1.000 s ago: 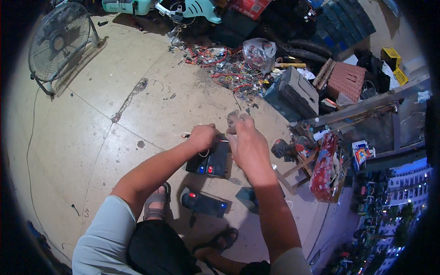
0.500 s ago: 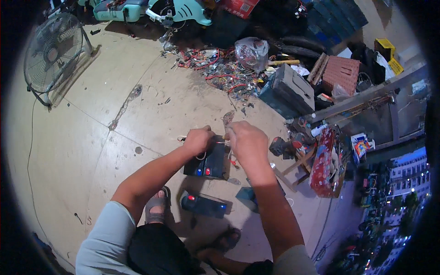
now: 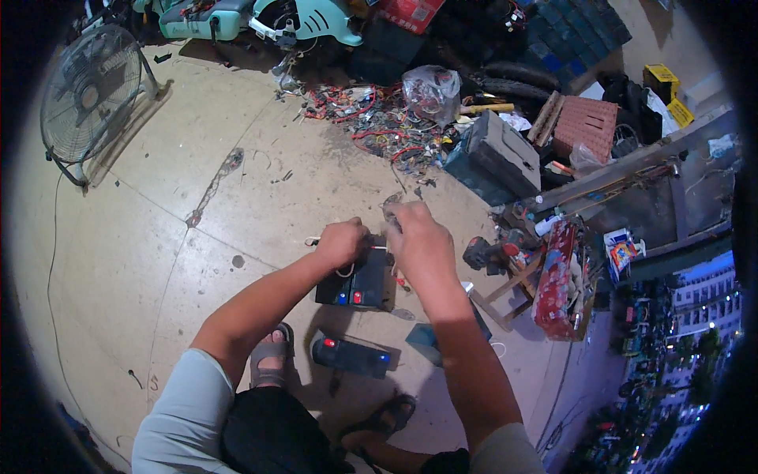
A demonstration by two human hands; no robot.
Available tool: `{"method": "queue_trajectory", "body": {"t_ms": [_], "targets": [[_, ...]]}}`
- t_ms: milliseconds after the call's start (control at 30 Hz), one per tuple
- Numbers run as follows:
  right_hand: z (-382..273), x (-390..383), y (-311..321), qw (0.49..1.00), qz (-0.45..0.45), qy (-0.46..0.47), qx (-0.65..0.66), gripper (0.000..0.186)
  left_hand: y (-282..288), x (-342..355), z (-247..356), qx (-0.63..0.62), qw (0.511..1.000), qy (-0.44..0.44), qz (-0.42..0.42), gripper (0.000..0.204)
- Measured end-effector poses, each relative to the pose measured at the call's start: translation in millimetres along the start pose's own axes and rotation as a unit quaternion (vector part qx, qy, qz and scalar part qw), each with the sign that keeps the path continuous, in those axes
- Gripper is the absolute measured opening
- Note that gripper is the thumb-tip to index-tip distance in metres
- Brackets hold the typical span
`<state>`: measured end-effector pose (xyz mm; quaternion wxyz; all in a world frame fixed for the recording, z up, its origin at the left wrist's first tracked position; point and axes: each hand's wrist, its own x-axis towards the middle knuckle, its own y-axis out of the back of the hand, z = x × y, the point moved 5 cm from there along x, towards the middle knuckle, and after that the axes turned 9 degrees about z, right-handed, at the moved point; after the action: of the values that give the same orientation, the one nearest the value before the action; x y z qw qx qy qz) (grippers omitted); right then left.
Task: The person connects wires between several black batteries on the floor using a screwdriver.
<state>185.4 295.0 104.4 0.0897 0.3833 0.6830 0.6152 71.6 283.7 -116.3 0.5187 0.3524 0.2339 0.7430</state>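
Note:
Two black block batteries (image 3: 355,286) stand side by side on the floor in front of me, with blue and red terminals at their near ends. My left hand (image 3: 342,243) is closed at their far left end. A pale wire (image 3: 313,241) shows beside that fist and loops out below it; what the fingers hold is hidden. My right hand (image 3: 421,238) is closed over the far right end, its fingertips pinched together and slightly blurred, and I cannot make out what is in them. Nearer me lies another black battery (image 3: 351,355) with a red and a blue terminal.
A dark box-shaped block (image 3: 426,340) sits partly behind my right forearm. To the right are a cordless drill (image 3: 482,253) and a red tool box (image 3: 559,288) on a wooden stand. Scrap wires (image 3: 379,118) and a grey case (image 3: 501,154) lie beyond; a floor fan (image 3: 91,99) stands far left.
My right hand has shifted slightly up and left, away from the batteries' far edge. The left hand and the batteries stay nearly where they were.

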Motion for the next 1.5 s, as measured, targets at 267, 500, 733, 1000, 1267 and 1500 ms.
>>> {"method": "queue_trajectory", "body": {"t_ms": [267,500,733,1000,1267,1500], "targets": [[-4,5,5,0.999,0.012,0.034,0.004,0.021,9,-1,4,-0.022,1.000,0.009,0.011,0.013],[-1,5,4,0.990,0.043,0.130,-0.025,0.028,0,-1,0,-0.033,0.999,-0.009,-0.002,0.015],[10,3,-2,0.997,0.012,0.065,-0.030,0.028,3,2,2,-0.019,1.000,0.010,-0.014,0.014],[8,5,11,0.998,0.046,0.050,-0.014,0.025,11,0,-1,-0.064,0.998,0.024,0.013,0.018],[14,-1,68,0.986,0.108,-0.079,0.098,0.029,63,-15,-1,-0.371,0.913,0.172,0.013,0.015],[44,-56,61,0.901,0.108,-0.285,0.307,0.028,131,-48,25,-0.418,0.889,0.182,0.035,0.019]]}}
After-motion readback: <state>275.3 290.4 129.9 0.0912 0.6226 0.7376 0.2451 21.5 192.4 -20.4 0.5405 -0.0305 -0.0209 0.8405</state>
